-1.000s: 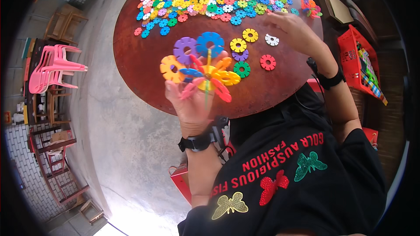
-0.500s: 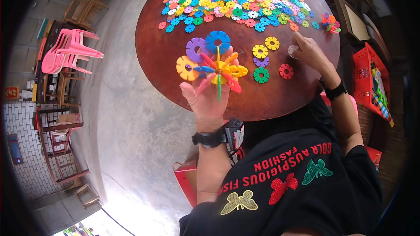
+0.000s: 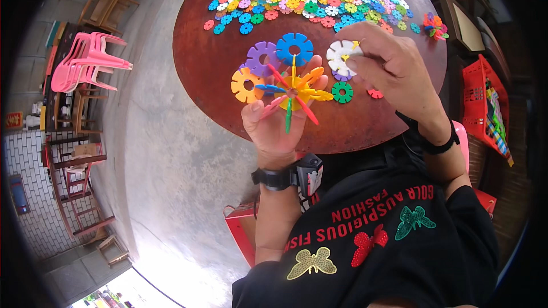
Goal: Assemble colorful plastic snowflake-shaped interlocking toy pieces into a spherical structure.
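On my left hand (image 3: 279, 131) rests a flower-shaped build of slotted plastic discs, its yellow centre disc (image 3: 283, 94) ringed by discs standing on edge. Blue (image 3: 294, 49), purple (image 3: 261, 59) and orange (image 3: 246, 85) discs stick out along its far and left side. The fingers are curled behind it. Between thumb and fingertips, my right hand (image 3: 394, 68) pinches a white notched disc (image 3: 341, 59), just right of the build and apart from it. Below it on the table lie a green disc (image 3: 342, 92) and a red disc (image 3: 375, 93), partly covered by my right hand.
A wide spread of many-coloured discs (image 3: 308, 0) covers the far part of the round brown table (image 3: 211, 74). Another finished disc cluster (image 3: 435, 26) sits at its right edge. A red basket (image 3: 475, 94) stands on the right. Pink chairs (image 3: 85, 63) are at the left.
My right hand has lifted the white disc off the table's right side and brought it left, close to the build. My left hand has tilted the build slightly.
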Demonstrator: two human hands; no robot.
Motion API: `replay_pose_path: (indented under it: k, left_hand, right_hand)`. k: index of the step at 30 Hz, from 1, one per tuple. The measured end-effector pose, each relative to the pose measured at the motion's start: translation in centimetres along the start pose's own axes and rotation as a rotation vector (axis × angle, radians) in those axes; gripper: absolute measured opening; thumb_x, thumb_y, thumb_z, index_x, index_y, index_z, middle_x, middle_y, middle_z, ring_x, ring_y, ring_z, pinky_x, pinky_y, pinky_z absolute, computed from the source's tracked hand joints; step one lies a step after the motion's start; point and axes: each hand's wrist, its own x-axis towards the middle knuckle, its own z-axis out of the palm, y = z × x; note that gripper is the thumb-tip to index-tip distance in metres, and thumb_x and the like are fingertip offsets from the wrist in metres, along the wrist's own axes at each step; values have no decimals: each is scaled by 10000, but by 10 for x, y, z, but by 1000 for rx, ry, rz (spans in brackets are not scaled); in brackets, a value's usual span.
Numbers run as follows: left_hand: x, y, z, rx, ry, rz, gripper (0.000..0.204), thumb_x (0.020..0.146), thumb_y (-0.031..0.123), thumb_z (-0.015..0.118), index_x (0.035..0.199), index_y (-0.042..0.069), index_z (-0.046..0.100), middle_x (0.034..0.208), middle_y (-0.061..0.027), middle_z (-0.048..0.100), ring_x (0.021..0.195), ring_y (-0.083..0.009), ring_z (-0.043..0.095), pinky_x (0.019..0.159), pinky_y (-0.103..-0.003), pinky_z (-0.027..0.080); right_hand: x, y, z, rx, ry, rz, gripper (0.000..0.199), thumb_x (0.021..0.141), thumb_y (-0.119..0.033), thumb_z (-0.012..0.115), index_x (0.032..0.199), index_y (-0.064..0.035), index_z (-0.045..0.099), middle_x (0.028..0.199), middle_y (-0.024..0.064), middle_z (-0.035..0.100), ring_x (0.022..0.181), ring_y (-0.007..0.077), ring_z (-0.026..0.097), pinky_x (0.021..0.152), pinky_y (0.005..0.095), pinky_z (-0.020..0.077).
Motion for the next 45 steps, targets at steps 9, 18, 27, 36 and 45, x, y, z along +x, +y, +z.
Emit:
replay_pose_path:
  k: [9, 18, 27, 36, 45]
  left_hand:
    - [-8, 1, -7, -63, 69, -24, 809, 678, 211, 632, 1397, 30, 312, 1367, -244, 405, 1291, -452, 353, 1093, -586, 240]
    - [-12, -3, -5, -22, 32, 62, 797, 648, 124, 623, 1376, 6, 324, 1366, -219, 402, 1298, -435, 348, 1103, -580, 221]
    - [-10, -12, -1, 126, 25, 85, 860, 599, 197, 640, 1383, 15, 339, 1373, -193, 424, 1275, -408, 395, 1095, -570, 238]
    - [-15, -8, -1, 27, 77, 114, 908, 557, 73, 608, 1398, -27, 280, 1390, -244, 380, 1298, -403, 373, 1111, -522, 244]
    - [-11, 1, 28, 489, 157, -39, 837, 730, 169, 683, 1434, 41, 247, 1264, -125, 489, 1158, -286, 505, 921, -410, 471]
  right_hand:
    - [-2, -3, 7, 48, -90, 43, 144, 786, -14, 580, 930, -21, 574, 686, 119, 618, 591, 230, 633, 530, 302, 473]
    - [-4, -5, -1, -5, -185, -58, 118, 801, 0, 544, 917, -17, 543, 732, 133, 615, 655, 301, 627, 561, 352, 471]
    - [-6, 1, 4, 44, -184, -63, 168, 806, 8, 547, 936, -20, 445, 720, 160, 566, 706, 373, 585, 578, 418, 423]
    - [-6, 7, 19, -15, -153, -80, 146, 851, -19, 538, 979, -12, 468, 793, 150, 571, 682, 326, 591, 591, 361, 429]
    - [7, 29, -8, 45, -262, -66, 94, 900, -40, 482, 980, -12, 522, 731, 80, 608, 615, 158, 657, 523, 249, 487]
